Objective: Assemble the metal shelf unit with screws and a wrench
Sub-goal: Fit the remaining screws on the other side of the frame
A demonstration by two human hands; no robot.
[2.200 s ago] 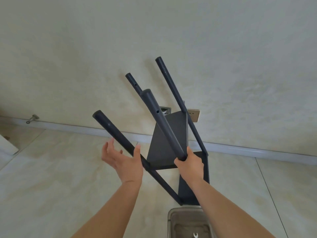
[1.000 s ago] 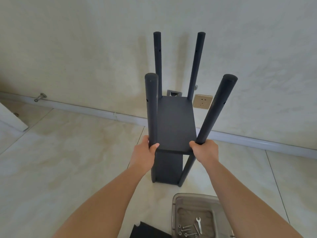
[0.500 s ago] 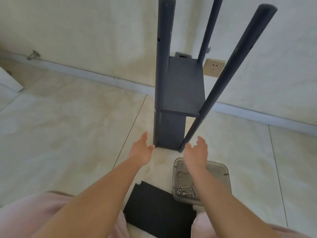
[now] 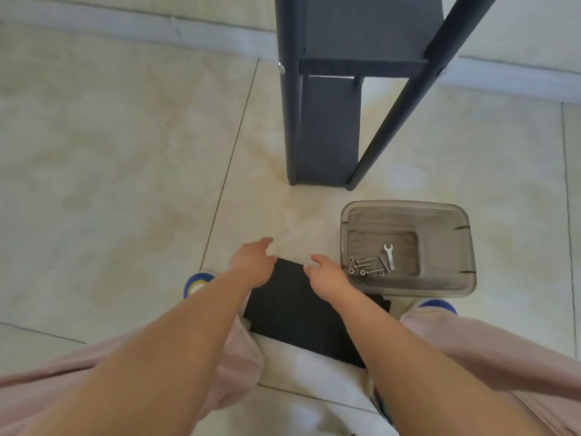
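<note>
I am reaching both hands down over the loose black shelf panel (image 4: pixel 301 313) lying flat on the floor between my feet, the left hand (image 4: pixel 251 265) at its far left corner and the right hand (image 4: pixel 327 276) at its far edge, fingers relaxed and holding nothing, probably preparing to lift it. Just right, the clear tray (image 4: pixel 452 247) is keeping the wrench (image 4: pixel 389 255) and screws (image 4: pixel 364 267) together within reach. Beyond, the shelf unit (image 4: pixel 330 127) is standing upright on the floor near the wall, awaiting this panel.
</note>
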